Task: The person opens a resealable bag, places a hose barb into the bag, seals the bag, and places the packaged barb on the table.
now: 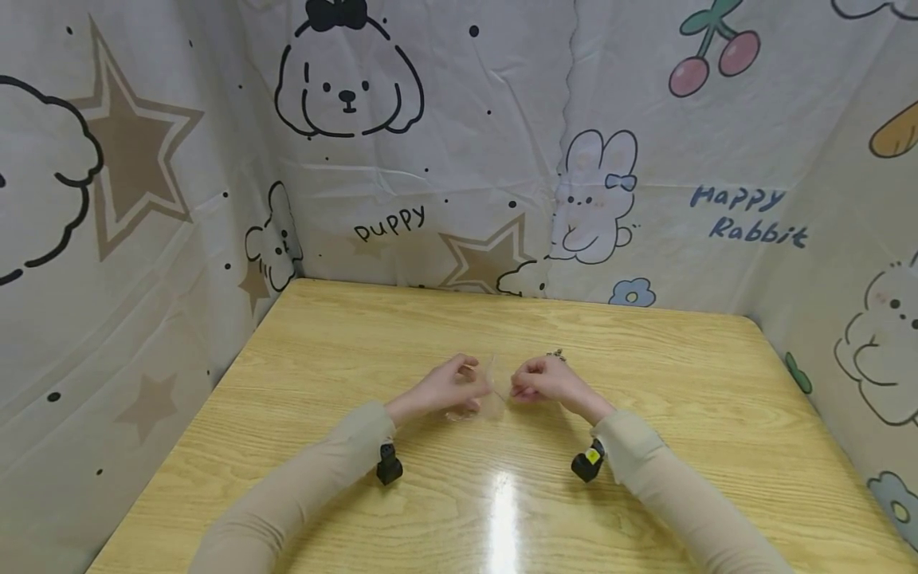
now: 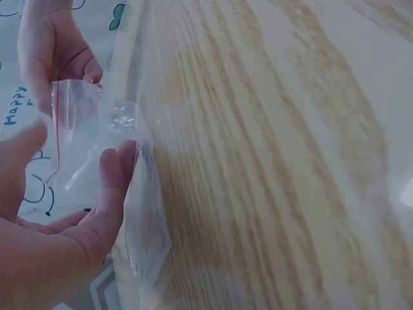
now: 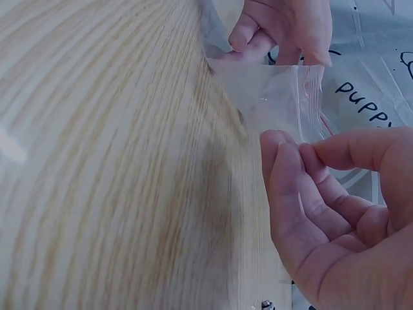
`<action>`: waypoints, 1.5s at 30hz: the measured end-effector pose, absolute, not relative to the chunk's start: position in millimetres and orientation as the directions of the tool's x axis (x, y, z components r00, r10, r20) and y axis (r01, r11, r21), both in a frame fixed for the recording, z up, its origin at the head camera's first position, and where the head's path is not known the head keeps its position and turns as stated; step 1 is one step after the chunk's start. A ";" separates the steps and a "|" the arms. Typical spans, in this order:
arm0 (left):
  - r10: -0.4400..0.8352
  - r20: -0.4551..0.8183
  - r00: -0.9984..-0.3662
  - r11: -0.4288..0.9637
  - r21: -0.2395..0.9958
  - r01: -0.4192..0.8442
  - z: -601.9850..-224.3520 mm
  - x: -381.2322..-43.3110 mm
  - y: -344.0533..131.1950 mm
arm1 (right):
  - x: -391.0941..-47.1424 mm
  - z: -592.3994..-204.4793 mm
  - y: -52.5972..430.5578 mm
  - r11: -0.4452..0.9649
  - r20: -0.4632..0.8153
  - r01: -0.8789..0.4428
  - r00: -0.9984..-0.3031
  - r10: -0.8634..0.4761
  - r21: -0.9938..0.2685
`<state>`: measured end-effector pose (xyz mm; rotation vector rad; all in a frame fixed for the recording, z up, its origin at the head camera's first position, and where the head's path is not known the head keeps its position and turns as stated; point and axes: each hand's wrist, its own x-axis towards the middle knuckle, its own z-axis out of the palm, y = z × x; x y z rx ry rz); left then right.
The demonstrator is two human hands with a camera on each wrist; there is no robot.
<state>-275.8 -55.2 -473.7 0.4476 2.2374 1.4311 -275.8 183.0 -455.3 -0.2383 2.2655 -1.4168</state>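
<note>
A clear zip-lock bag point(image 2: 80, 123) with a red line along its mouth spans the gap between both hands above the table. My right hand point(image 1: 548, 379) pinches its near edge between thumb and fingertips, plainest in the right wrist view, where the bag point(image 3: 271, 93) stretches toward the other hand. With bent fingers, my left hand point(image 1: 452, 384) holds the bag's other side; its thumb stands apart in the left wrist view. More clear plastic point(image 2: 147, 226) hangs below the left fingertips; whether it is a second bag I cannot tell.
A small dark metallic item point(image 1: 555, 355), partly hidden, lies on the table just behind the right hand. The wood-grain table point(image 1: 645, 375) ends against a printed cloth point(image 1: 459, 159) at the back and sides.
</note>
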 end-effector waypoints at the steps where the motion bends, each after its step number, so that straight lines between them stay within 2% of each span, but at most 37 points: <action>1: 0.495 -0.178 -0.850 0.446 0.892 0.073 -473.7 -275.3 -55.1 | -275.7 -455.1 182.5 0.457 -0.286 0.092 -0.881 -0.377 -0.885; 6: 0.523 -0.106 -0.846 0.537 0.811 0.231 -475.0 -273.3 -50.9 | -274.6 -453.0 181.2 0.464 -0.285 0.087 -0.882 -0.375 -0.881; 12: 0.536 -0.062 -0.842 0.536 0.795 0.282 -479.9 -269.8 -45.5 | -274.4 -452.0 177.7 0.462 -0.286 0.093 -0.884 -0.369 -0.882; 36: 0.484 -0.011 -0.875 0.599 0.733 0.322 -485.8 -268.0 -39.1 | -276.6 -451.7 177.2 0.446 -0.287 0.094 -0.877 -0.386 -0.890; 45: 0.459 0.059 -0.887 0.678 0.621 0.393 -482.5 -266.7 -41.7 | -276.1 -451.7 176.7 0.437 -0.289 0.101 -0.875 -0.389 -0.894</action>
